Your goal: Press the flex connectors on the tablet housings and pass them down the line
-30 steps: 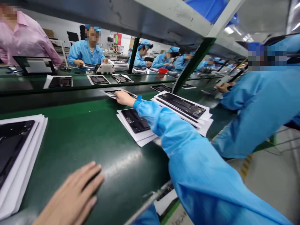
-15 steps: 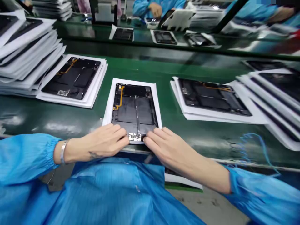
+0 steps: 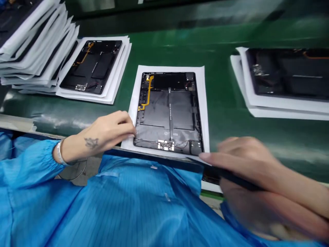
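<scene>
Stack (image 3: 38, 56) left of central tablet (image 3: 157, 109)

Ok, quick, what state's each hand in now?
Left hand: curled at left edge of opened tablet, grip unclear.
Right hand: blurred, closed on slim dark tool.

Tablet int. (image 3: 158, 109) semi-matt; bench surf. (image 3: 221, 96) glossy.

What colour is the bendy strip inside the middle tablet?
The strip is orange-yellow; the head view shows it best.
</scene>
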A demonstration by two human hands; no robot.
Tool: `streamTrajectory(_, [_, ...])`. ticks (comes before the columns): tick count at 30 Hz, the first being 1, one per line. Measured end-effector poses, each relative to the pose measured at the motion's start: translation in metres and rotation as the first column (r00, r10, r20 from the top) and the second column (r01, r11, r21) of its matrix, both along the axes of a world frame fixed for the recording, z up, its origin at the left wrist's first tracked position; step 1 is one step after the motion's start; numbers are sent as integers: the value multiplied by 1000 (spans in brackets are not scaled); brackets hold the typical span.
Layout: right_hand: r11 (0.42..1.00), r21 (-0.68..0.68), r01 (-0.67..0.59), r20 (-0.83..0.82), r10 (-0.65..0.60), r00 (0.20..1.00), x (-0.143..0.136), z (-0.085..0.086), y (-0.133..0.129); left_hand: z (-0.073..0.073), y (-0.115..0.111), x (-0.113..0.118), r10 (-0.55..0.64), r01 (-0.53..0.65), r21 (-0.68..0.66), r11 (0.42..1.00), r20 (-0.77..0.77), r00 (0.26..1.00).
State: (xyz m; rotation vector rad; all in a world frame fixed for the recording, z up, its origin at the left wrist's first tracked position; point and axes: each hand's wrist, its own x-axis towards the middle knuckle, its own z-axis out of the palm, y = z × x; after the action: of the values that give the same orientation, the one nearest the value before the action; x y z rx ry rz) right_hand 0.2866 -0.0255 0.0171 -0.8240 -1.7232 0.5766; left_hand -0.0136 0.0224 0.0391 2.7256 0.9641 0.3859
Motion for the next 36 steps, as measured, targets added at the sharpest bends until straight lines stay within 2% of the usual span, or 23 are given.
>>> streamTrajectory(3, [999,5,-39,-106,39,994,-29,-11,1,-9,-4,3,-86,82,-65,994,-55,995])
streamTrajectory(5, [996,-35,-81,-120,76,990,-41,-19,4,-13,-3,4,-126,116,-109,987,-96,987])
streamTrajectory(10, [995,-80,-67,-98,59,994,-52,-31,10,-9,4,11,-186,156,-237,959,-107,977])
streamTrajectory(13, [997,-70,-22,-56,18,998,-52,-34,11,-2,6,17,-118,105,-402,910,-8,993])
streamTrajectory(15, [998,-64,24,-10,-25,1000,-50,-36,11,-2,5,19,31,10,-515,857,71,997])
streamTrajectory(17, [999,-20,40,32,-40,999,-50,-38,10,-5,3,20,218,-80,-644,761,137,966])
streamTrajectory(20, [993,115,-7,219,-19,976,-55,-39,9,-10,1,22,450,-88,-860,502,173,876])
streamTrajectory(22, [982,189,-22,443,-66,894,-62,-37,9,-10,0,25,540,-38,-943,331,156,827])
streamTrajectory(23, [976,216,-22,529,-98,843,-66,-35,10,-9,-1,27,574,-20,-963,268,143,806])
streamTrajectory(25, [967,254,-22,601,-140,787,-73,-32,12,-7,-1,29,627,2,-980,197,128,768])
streamTrajectory(27, [965,260,-29,588,-134,797,-78,-31,15,-6,-3,29,651,9,-984,177,124,749])
streamTrajectory(28, [967,252,-26,570,-127,812,-79,-32,17,-6,-5,28,651,-2,-981,192,126,748])
streamTrajectory(29, [972,234,-23,548,-112,829,-80,-34,18,-6,-7,26,650,-26,-971,239,140,747])
streamTrajectory(30, [979,205,-22,525,-91,846,-80,-36,20,-7,-10,24,646,-66,-941,331,175,743])
streamTrajectory(31, [985,171,-24,499,-66,864,-80,-37,21,-9,-13,22,630,-120,-880,459,227,742])
streamTrajectory(33, [993,109,-36,452,-17,892,-79,-40,22,-14,-18,18,542,-226,-639,735,354,762])
streamTrajectory(34, [996,85,-41,435,0,900,-79,-40,23,-16,-21,17,474,-253,-491,833,400,785])
streamTrajectory(35, [997,68,-45,426,12,905,-78,-40,23,-19,-23,16,404,-256,-365,895,422,811])
streamTrajectory(36, [997,56,-46,422,18,907,-78,-39,23,-21,-25,16,347,-244,-278,929,426,835])
